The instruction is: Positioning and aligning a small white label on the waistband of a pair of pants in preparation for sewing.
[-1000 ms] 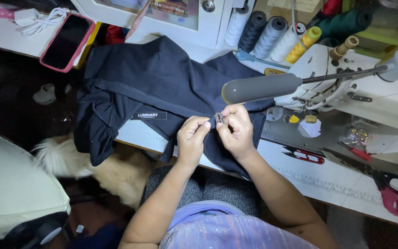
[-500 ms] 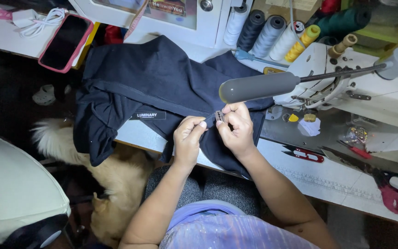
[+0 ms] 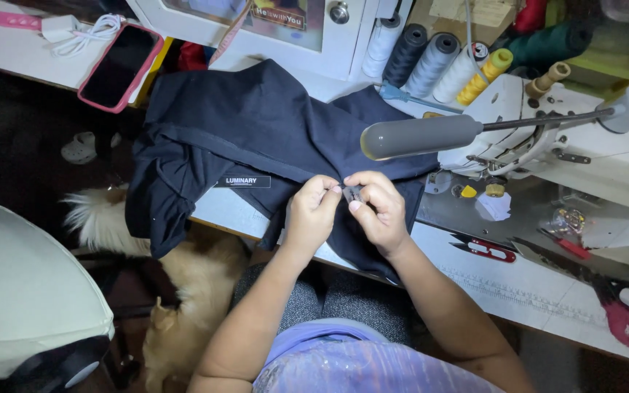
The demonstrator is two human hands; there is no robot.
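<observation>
A dark navy garment [image 3: 256, 135] lies spread over the white sewing table [image 3: 547, 291], hanging over the near edge, with a small black label [image 3: 245, 181] sewn on. My left hand [image 3: 310, 213] and my right hand [image 3: 374, 211] meet at the garment's near edge, fingertips pinched together on a small dark piece [image 3: 351, 193] at the fabric. Just behind my right hand sits a grey lamp head [image 3: 420, 136] on a thin arm, in front of the white sewing machine [image 3: 584, 145].
Thread cones [image 3: 431, 58] stand at the back. A pink-cased phone [image 3: 119, 67] lies at the far left. Red snips [image 3: 485, 249] and red-handled scissors [image 3: 624, 313] lie on the right. A light-furred animal [image 3: 183, 291] is under the table, a pale round object [image 3: 23, 291] beside it.
My hands stay pinched at the same spot on the garment. The furry animal under the table has moved nearer and rightward.
</observation>
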